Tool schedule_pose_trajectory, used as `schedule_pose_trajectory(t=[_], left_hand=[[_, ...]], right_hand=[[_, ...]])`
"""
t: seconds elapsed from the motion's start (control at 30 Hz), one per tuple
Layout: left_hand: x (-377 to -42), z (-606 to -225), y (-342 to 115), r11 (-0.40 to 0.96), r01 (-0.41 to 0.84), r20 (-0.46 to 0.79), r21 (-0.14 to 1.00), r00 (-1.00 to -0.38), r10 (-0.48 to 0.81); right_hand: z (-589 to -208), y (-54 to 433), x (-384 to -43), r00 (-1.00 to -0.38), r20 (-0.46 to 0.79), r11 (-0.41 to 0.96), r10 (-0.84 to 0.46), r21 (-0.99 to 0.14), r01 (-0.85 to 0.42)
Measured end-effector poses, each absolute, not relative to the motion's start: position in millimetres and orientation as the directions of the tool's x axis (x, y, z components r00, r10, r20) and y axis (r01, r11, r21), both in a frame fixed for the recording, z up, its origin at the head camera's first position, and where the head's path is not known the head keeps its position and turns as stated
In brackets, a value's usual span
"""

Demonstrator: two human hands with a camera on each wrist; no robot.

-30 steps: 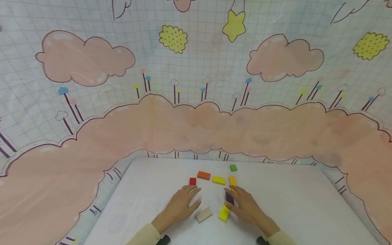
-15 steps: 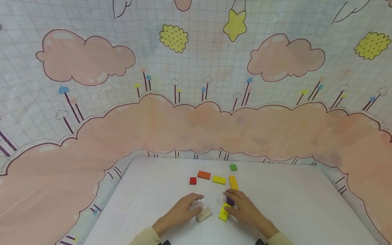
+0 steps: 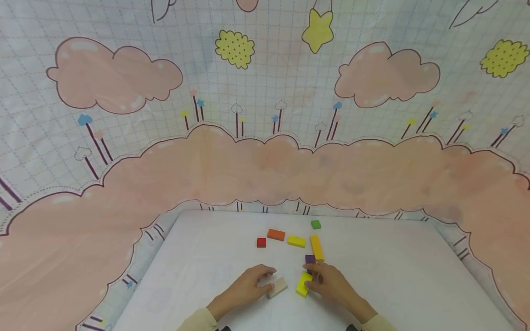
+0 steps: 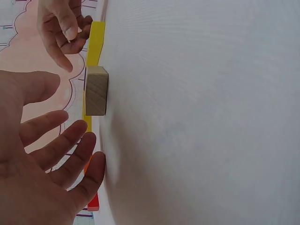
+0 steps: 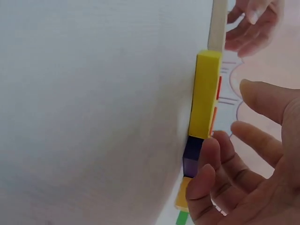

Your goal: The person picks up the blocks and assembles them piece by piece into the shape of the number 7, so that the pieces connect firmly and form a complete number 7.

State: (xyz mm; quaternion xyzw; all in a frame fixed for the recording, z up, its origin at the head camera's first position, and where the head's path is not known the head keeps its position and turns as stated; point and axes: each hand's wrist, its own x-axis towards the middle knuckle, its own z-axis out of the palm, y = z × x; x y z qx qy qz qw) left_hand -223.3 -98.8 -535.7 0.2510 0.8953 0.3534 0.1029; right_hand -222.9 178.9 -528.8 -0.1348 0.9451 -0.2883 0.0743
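Observation:
In the head view my left hand (image 3: 247, 286) hovers by the plain wooden block (image 3: 278, 288), its thumb overlapping the block's left end. The left wrist view shows those fingers spread and relaxed, apart from the wooden block (image 4: 96, 92). My right hand (image 3: 333, 287) is over the right side of the near yellow block (image 3: 303, 285) and partly hides the purple block (image 3: 310, 259). Seen from the right wrist, its fingers are loosely bent beside the yellow block (image 5: 205, 93) and purple block (image 5: 192, 157), with nothing gripped; whether a fingertip touches the purple one I cannot tell.
Farther back on the white table (image 3: 198, 257) lie a red block (image 3: 261, 242), an orange block (image 3: 276, 235), another yellow block (image 3: 296, 241) and a green block (image 3: 316, 224). An amber block (image 3: 316, 248) adjoins the purple one. A cloud-patterned cloth (image 3: 265, 170) hangs behind.
My left hand has drawn back from near the red block to the wooden block. My right hand has shifted slightly nearer, uncovering the amber block and the purple block's far end. The blocks look unmoved.

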Motion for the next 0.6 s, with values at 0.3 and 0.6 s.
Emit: schedule_pose_trajectory(t=[0.3,0.6], left_hand=[[-224.4,-535.5,-95.4,0.665,0.309,-0.097,0.680,-0.861,0.499],[-226.3,-541.1,-94.8,0.677,0.323,-0.102,0.661,-0.855,0.508]], right_hand=[[-533.7,178.7,-222.0,-0.957,-0.122,0.801,-0.262,-0.581,-0.145],[-538.5,177.5,-222.6,-0.959,-0.155,0.816,-0.239,-0.567,-0.112]])
